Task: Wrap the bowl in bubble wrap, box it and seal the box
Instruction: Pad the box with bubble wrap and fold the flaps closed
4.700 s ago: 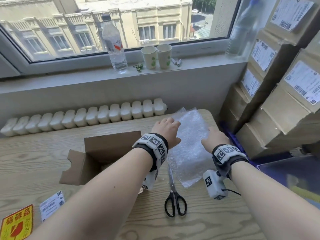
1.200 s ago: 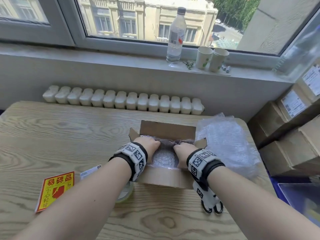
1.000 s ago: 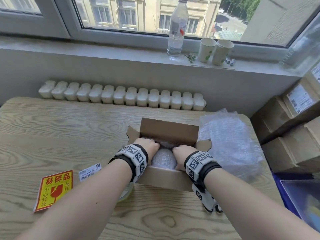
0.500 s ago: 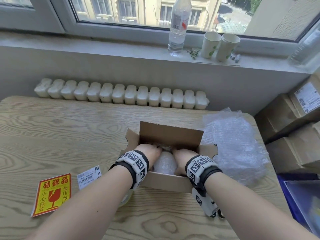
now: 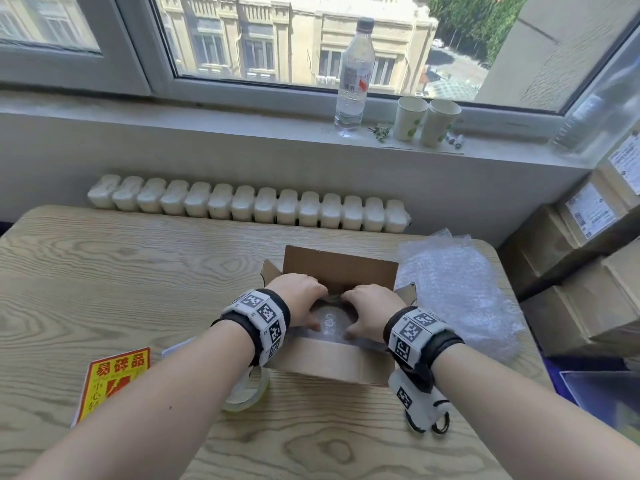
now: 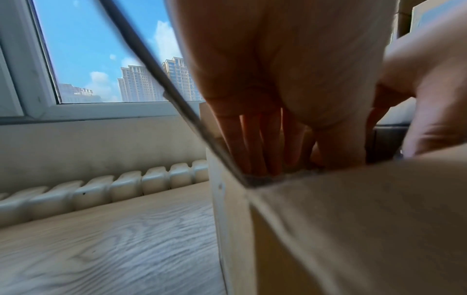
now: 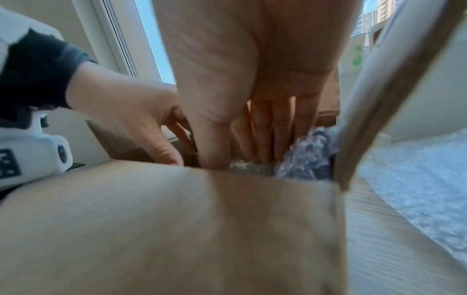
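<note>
1. The left hand [image 5: 300, 299] and right hand [image 5: 373, 308] reach down into the open box [image 5: 332, 362] at the table's centre, fingers extended downward against the wrapped bowl [image 5: 329, 322]. The wrist views show straight fingers pressing on it, not curled round it.

2. The bowl, in bubble wrap, sits inside the box between the two hands. Only a patch of clear bubbled film shows, so the dish itself is hidden.

3. Wrapping looks done and boxing is nearly done. The hands seem to be seating the bundle or tucking loose film down.

4. The flaps are up: the rear flap [image 5: 341, 268] stands at 12 o'clock, and a side flap [image 5: 405, 294] rises at 3 o'clock. No tape is on the box.

5. Left to do, by this reading: fold the flaps shut and seal them. A tape roll [image 5: 247, 393] lies on the table [image 5: 138, 271] at 8 o'clock from the box, partly under the left forearm.

6. Spare wrap [image 5: 457, 292] lies at 3 o'clock, and a fragile sticker [image 5: 114, 379] at 8 o'clock, not yet applied.
</note>
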`<control>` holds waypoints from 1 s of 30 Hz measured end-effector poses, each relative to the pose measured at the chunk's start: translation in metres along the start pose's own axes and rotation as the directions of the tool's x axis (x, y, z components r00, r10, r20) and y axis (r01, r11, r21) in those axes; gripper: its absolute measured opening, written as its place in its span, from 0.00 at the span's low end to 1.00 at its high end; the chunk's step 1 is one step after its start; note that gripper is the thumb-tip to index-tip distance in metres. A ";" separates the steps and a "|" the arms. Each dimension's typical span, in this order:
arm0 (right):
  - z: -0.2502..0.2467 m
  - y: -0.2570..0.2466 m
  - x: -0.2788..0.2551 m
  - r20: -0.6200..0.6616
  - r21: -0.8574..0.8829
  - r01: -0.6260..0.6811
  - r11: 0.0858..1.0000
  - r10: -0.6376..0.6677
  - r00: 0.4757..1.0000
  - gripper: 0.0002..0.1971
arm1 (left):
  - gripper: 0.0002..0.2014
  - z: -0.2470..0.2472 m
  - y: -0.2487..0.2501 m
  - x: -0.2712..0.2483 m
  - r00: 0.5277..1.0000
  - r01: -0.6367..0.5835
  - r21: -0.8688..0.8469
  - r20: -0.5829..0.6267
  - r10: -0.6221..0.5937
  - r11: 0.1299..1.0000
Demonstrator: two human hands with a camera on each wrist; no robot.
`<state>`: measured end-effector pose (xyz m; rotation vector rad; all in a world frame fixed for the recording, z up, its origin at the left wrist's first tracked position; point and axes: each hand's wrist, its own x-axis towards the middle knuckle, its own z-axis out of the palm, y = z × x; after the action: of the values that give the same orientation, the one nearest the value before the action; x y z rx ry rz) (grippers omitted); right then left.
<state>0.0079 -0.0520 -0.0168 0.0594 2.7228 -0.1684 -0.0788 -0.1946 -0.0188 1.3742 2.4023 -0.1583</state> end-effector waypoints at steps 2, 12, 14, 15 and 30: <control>0.009 0.000 0.000 0.034 0.031 -0.021 0.999 0.020 0.999 0.25 | 0.28 0.006 0.001 -0.001 1.000 0.008 -0.009 0.016 -0.008 1.000; 0.032 0.002 0.009 0.109 -0.038 -0.043 0.998 0.047 0.993 0.32 | 0.22 0.024 0.004 0.006 0.992 0.062 0.060 0.103 -0.068 0.996; 0.034 0.003 0.013 0.109 -0.045 -0.032 0.998 0.037 0.993 0.32 | 0.20 0.026 0.004 0.011 0.991 0.060 0.074 0.117 -0.068 0.995; 0.035 0.003 0.015 0.113 -0.046 -0.028 0.999 0.033 0.993 0.32 | 0.19 0.027 0.004 0.014 0.990 0.058 0.080 0.125 -0.068 0.995; 0.042 0.004 0.031 0.180 -0.027 -0.063 0.998 0.066 0.981 0.21 | 0.17 0.035 0.007 0.025 0.979 0.063 0.058 0.192 -0.073 0.996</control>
<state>-0.0030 -0.0526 -0.0678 0.1204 2.5371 -0.1200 -0.0758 -0.1803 -0.0596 1.2372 2.2979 -0.3576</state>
